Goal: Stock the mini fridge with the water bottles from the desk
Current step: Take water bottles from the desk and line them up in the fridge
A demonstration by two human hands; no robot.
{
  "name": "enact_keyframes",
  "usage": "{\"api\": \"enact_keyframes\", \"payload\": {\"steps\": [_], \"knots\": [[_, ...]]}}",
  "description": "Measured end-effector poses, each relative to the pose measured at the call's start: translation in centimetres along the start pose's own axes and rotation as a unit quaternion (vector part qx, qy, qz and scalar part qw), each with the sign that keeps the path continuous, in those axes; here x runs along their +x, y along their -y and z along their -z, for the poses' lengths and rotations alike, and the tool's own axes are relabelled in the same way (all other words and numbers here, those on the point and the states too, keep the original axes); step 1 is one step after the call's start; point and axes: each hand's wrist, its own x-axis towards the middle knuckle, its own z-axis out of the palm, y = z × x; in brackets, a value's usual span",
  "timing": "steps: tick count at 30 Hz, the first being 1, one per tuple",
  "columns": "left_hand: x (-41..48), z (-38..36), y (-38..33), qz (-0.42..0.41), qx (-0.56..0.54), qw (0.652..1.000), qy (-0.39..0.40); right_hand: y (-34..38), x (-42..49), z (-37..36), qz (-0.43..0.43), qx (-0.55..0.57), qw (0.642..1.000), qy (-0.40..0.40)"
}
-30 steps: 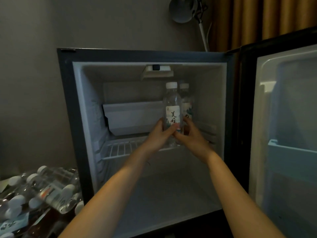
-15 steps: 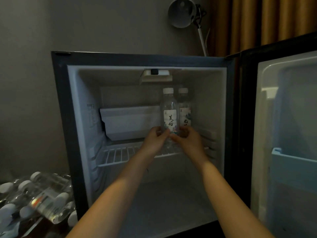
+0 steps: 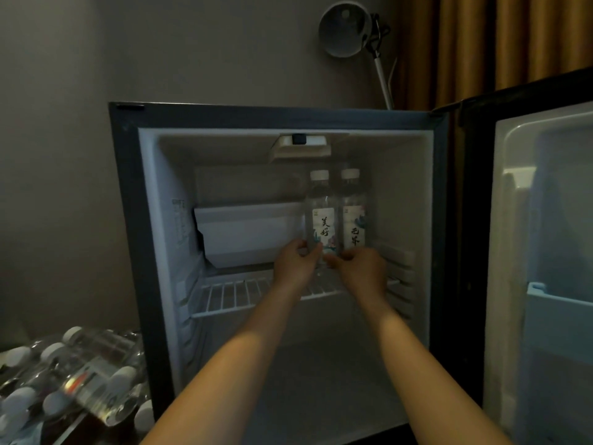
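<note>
The mini fridge stands open in front of me. Two clear water bottles with white caps stand upright side by side on its wire shelf. My left hand and my right hand both grip the base of the nearer bottle. The second bottle stands just right of it, touching or nearly touching. A shrink-wrapped pack of water bottles lies on the desk at the lower left.
A white freezer box fills the upper left of the fridge interior. The open door with its shelf stands at the right. A white desk lamp stands behind the fridge, brown curtains beyond it. The lower compartment holds nothing.
Both hands have carried the nearer bottle deeper into the fridge and lowered it to the wire shelf beside the second bottle. The hands have slid down to its base.
</note>
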Motion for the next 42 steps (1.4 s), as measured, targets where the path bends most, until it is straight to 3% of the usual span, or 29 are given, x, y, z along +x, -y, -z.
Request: {"api": "enact_keyframes", "payload": {"steps": [10,13,18,22,27,31,36,42], "knots": [[0.2,-0.2,0.3,-0.001,0.047,0.999,-0.022,-0.3,-0.1,-0.3,0.0,-0.063,0.998,0.007],[-0.7,0.0,-0.1,-0.028,0.061,0.996,-0.06,-0.3,-0.6,-0.2,0.026,-0.058,0.998,0.001],[-4.1,0.7,-0.4,-0.158,0.035,0.982,-0.094,0.0,-2.0,0.2,0.061,0.055,0.996,-0.032],[-7.6,2.7,0.0,-0.174,-0.013,0.981,-0.088,1.6,-4.7,0.5,0.077,0.132,0.987,-0.056],[-11.8,6.3,0.3,-0.13,-0.088,0.985,-0.073,3.8,-10.4,-1.5,0.045,0.247,0.965,0.082],[-14.7,10.4,1.6,-0.117,-0.069,0.984,-0.114,5.6,-15.7,-3.1,-0.021,0.345,0.918,0.192],[-19.0,17.5,6.1,-0.071,-0.03,0.983,-0.167,6.4,-21.8,-6.7,-0.054,0.324,0.888,0.321],[-25.0,27.0,12.5,0.077,0.04,0.956,-0.281,6.7,-28.9,-12.7,0.004,0.173,0.875,0.452]]}}
